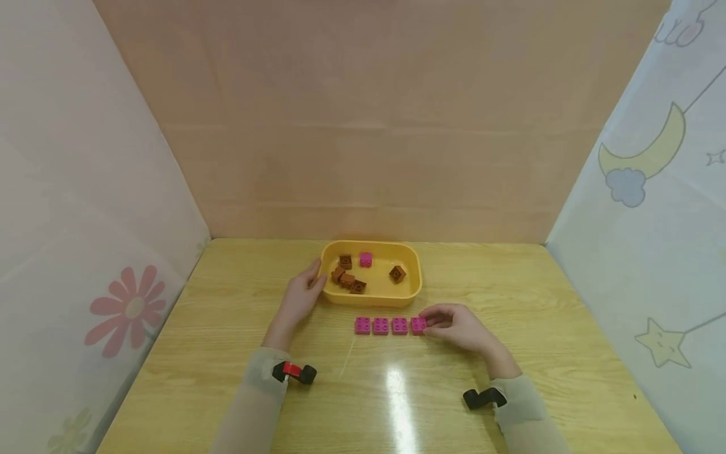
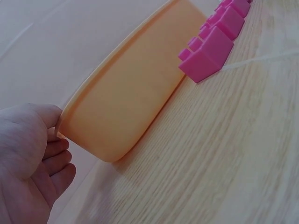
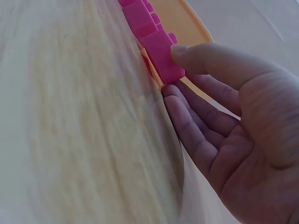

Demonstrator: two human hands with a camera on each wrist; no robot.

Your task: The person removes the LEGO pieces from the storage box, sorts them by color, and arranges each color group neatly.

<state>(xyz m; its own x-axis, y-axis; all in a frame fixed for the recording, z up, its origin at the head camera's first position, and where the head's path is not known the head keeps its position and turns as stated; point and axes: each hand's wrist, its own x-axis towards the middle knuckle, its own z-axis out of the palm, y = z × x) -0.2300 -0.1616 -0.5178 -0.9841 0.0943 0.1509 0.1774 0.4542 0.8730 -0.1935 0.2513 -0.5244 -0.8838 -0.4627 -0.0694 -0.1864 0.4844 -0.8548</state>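
Observation:
Several pink toy building blocks (image 1: 380, 326) stand studs up in a straight row on the table, in front of a yellow plastic tray (image 1: 386, 301). My right hand (image 1: 460, 326) pinches the rightmost pink block (image 3: 161, 53) between thumb and fingers; in the right wrist view the block's near end sits slightly tilted off the table. At the tray's left end, my left hand (image 1: 299, 299) holds the rim, thumb over it and fingers below. Inside the tray lie one pink block (image 1: 365, 259) and several brown blocks (image 1: 348, 280), most of them grouped at the left.
The wooden table (image 1: 227, 353) runs back to a plain peach backdrop (image 1: 363, 157). Patterned cloth walls (image 1: 652, 265) stand along both sides. Each wrist wears a black camera mount (image 1: 484, 398).

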